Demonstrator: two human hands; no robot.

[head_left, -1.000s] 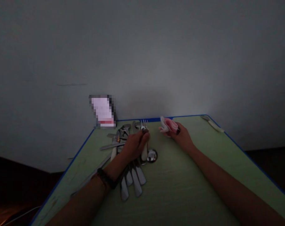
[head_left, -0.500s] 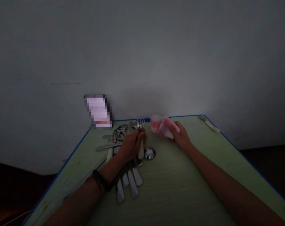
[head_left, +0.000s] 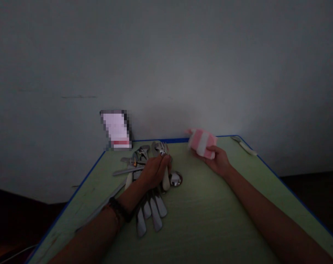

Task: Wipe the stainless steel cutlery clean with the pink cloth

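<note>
My left hand (head_left: 156, 170) is closed around a fork (head_left: 165, 179) with a pale handle, its tines pointing away from me. Beneath and around that hand lies a pile of metal cutlery, with several flat handles (head_left: 155, 214) fanned toward me. A spoon bowl (head_left: 176, 179) shows just right of the fork's handle. My right hand (head_left: 219, 159) grips a folded pink-and-white cloth (head_left: 202, 142), thumb on top, held over the far part of the table and apart from the fork.
A phone with a blurred screen (head_left: 117, 128) leans against the wall at the table's back left. One piece of cutlery with a pale handle (head_left: 247, 147) lies by the far right edge. The green table (head_left: 204, 216) has a blue rim.
My right hand has moved right with the cloth, away from the fork, and the cloth has turned to show a flatter striped face. My left hand and the fork dip slightly.
</note>
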